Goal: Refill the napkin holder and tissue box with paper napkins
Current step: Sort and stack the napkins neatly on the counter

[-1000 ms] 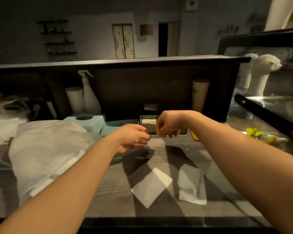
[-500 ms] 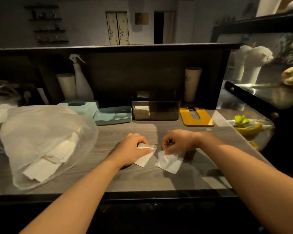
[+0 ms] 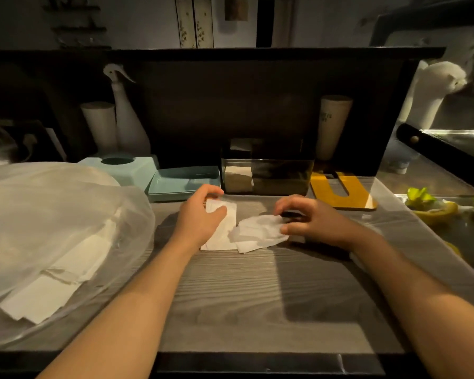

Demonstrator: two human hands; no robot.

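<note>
Head view. Your left hand (image 3: 200,218) lay on a flat napkin (image 3: 225,228) near the middle of the counter (image 3: 257,296), thumb and fingers curled over its far edge, holding it. Your right hand (image 3: 311,221) pinched the right side of a crumpled napkin (image 3: 260,232), fingers bent round it. The two sheets touched, the crumpled one overlapping the flat one's right edge.

The napkin holder (image 3: 267,175) stood straight ahead at the counter's back edge, long axis left to right, just beyond both hands; your left hand looked slightly nearer its stocked end. The tissue box (image 3: 126,166) sat at back left, its lid (image 3: 184,181) beside it. Spare napkins lay in the plastic bag (image 3: 52,236) along the left edge.
</note>
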